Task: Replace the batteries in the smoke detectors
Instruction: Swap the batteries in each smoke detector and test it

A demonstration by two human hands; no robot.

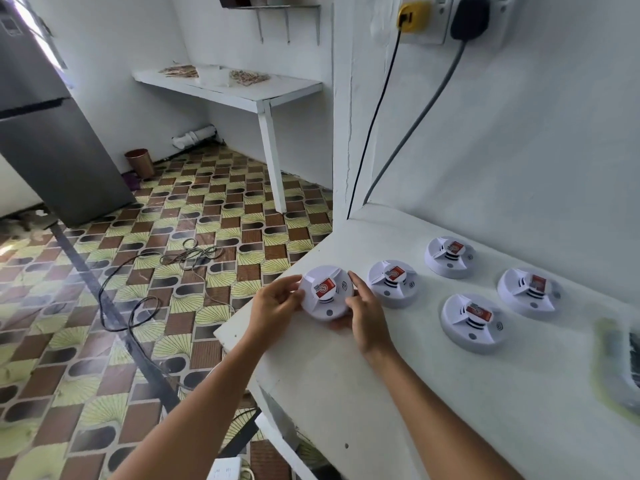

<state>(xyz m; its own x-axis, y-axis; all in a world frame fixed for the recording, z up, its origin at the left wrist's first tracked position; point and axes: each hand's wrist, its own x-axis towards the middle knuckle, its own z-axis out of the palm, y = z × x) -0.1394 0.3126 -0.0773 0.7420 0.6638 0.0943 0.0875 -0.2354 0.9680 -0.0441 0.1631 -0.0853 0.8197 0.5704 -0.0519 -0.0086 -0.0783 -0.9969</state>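
We count five round white plastic smoke detectors, each with a red sticker on its raised centre, all on the white painted counter. One of them, the held detector, sits at the counter's near-left corner, close to the edge where the top drops away to the floor; our left hand curls its fingers against its left rim while our right hand wraps thumb and fingers round its right rim, so both hands grip the same unit (whether it is lifted or resting on the surface we cannot tell). The other four stand apart from one another: the second detector just beside the held one, the far detector toward the wall, the front detector nearer us, and the rightmost detector close to the white wall. Bare counter lies between us and the row, while to the right a blurred dark object with a yellowish rim lies at the frame's edge. Two plugs sit in the wall socket above, a yellow plug and a black plug, and their two cables run down the wall to the counter's back corner. Beyond the counter's left edge spreads the patterned brown-and-green tiled floor, crossed by loose cables.
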